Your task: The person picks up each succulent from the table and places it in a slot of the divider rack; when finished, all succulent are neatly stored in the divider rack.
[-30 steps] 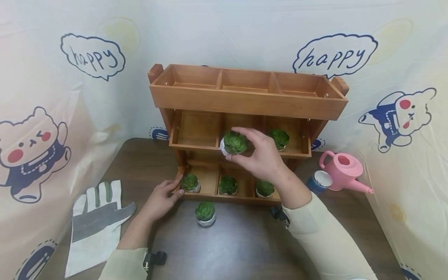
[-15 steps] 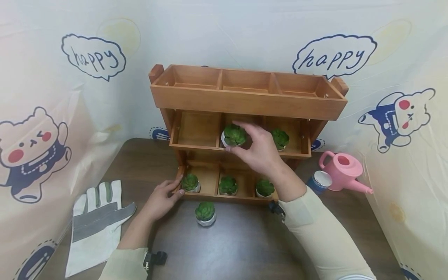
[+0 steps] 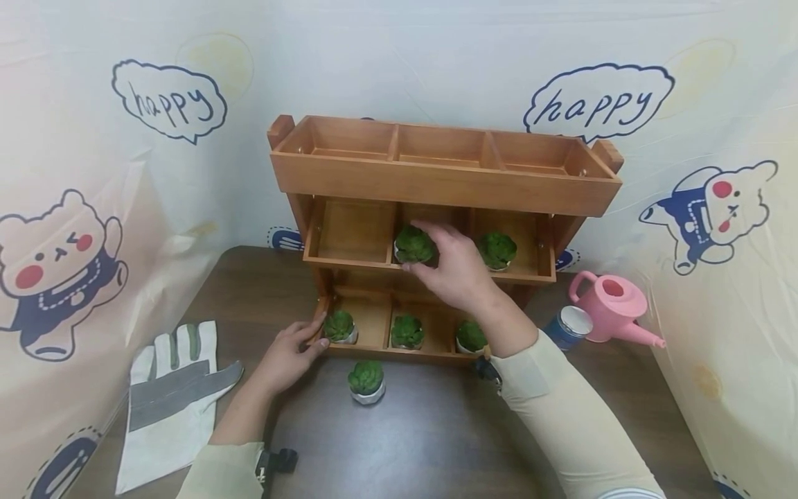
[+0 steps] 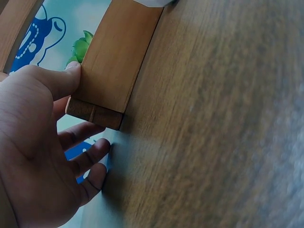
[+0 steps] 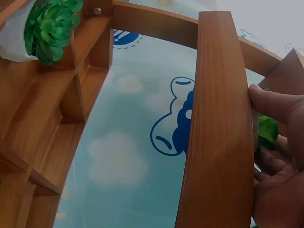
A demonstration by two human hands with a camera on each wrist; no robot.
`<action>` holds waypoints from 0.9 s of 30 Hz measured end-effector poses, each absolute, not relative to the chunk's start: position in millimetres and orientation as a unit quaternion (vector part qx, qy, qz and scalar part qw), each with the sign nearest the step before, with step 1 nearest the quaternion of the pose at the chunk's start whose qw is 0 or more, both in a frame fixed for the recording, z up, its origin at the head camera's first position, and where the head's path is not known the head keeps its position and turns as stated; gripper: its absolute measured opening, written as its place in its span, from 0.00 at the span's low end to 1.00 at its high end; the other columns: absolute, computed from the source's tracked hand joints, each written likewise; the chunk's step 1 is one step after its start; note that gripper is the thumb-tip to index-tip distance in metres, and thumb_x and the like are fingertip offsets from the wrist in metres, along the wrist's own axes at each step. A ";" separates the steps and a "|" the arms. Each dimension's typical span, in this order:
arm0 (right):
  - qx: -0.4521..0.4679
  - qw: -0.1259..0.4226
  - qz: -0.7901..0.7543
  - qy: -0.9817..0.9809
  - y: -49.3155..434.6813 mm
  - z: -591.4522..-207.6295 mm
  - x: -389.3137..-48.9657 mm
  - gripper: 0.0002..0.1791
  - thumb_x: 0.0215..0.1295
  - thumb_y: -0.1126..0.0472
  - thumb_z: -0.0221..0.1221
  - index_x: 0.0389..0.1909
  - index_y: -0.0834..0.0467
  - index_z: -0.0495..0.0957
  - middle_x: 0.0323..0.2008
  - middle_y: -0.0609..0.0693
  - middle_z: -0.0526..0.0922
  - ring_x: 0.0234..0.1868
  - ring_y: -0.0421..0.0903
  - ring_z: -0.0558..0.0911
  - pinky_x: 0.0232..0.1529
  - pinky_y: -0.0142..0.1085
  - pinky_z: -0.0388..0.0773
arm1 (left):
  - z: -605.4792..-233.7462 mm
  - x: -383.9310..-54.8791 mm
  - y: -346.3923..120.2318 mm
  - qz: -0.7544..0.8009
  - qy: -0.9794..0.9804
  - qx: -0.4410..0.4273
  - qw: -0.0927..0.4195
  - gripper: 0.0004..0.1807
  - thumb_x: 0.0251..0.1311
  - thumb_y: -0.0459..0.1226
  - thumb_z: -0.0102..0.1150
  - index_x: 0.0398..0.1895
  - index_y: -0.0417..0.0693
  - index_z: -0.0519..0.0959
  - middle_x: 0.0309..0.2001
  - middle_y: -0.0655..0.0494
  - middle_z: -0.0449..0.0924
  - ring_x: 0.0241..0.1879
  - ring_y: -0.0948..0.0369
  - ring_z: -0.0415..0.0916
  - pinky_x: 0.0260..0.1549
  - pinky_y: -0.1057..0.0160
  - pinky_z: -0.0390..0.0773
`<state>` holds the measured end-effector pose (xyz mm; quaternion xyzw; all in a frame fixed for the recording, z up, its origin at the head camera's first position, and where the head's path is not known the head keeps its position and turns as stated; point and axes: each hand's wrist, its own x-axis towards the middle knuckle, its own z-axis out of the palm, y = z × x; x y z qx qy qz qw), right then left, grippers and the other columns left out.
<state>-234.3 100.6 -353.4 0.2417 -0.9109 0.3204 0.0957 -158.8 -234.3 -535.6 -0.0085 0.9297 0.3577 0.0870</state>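
Observation:
In the head view my right hand [image 3: 454, 267] holds a small potted succulent [image 3: 414, 245] between thumb and fingers, inside the middle compartment of the wooden shelf's second tier. The right wrist view shows the thumb at the front board [image 5: 216, 123], with the plant's leaves [image 5: 267, 130] partly hidden behind it. At the lower left corner of the wooden shelf [image 3: 445, 177], my left hand [image 3: 288, 355] grips the end of the bottom tier, its thumb on the upper edge. Another succulent [image 3: 497, 250] sits in the compartment to the right.
Three succulents, one being the left pot [image 3: 339, 326], fill the bottom tier. One more succulent [image 3: 366, 380] stands on the table [image 3: 399, 443] in front. A work glove [image 3: 171, 398] lies left; a blue can [image 3: 569, 327] and pink watering can [image 3: 614, 305] stand right.
My right hand has moved the succulent slightly back and down into the middle compartment of the second tier. The left hand stays on the shelf corner.

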 end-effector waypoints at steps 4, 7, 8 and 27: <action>0.244 0.082 0.315 -0.913 99.4 -355.0 -235.5 0.37 0.65 0.50 0.71 0.74 0.52 0.71 0.69 0.54 0.75 0.68 0.53 0.75 0.68 0.51 0.73 | -534.6 -158.5 -234.1 0.359 0.929 -0.008 0.087 0.37 0.71 0.62 0.54 0.80 0.66 0.63 0.71 0.45 0.68 0.69 0.41 0.64 0.61 0.28 0.69; 0.247 0.079 0.308 -0.916 99.8 -355.5 -236.0 0.38 0.66 0.48 0.70 0.75 0.51 0.70 0.69 0.54 0.75 0.66 0.52 0.77 0.67 0.51 0.74 | -533.8 -158.2 -234.0 0.359 0.929 -0.007 0.085 0.37 0.72 0.62 0.55 0.80 0.66 0.63 0.71 0.45 0.68 0.70 0.40 0.64 0.61 0.28 0.68; 0.249 0.077 0.306 -0.916 100.1 -355.3 -236.1 0.38 0.67 0.48 0.69 0.75 0.52 0.69 0.69 0.54 0.75 0.66 0.52 0.77 0.67 0.51 0.74 | -533.6 -158.1 -234.0 0.359 0.930 -0.006 0.084 0.37 0.72 0.62 0.55 0.80 0.65 0.63 0.71 0.45 0.68 0.70 0.40 0.64 0.61 0.28 0.68; 0.253 0.057 0.291 -0.921 105.8 -354.3 -232.8 0.46 0.67 0.45 0.67 0.81 0.51 0.58 0.76 0.54 0.66 0.73 0.54 0.70 0.71 0.51 0.68 | -534.4 -158.6 -232.1 0.356 0.931 0.000 0.077 0.38 0.71 0.62 0.55 0.80 0.64 0.64 0.70 0.45 0.70 0.68 0.41 0.65 0.60 0.30 0.71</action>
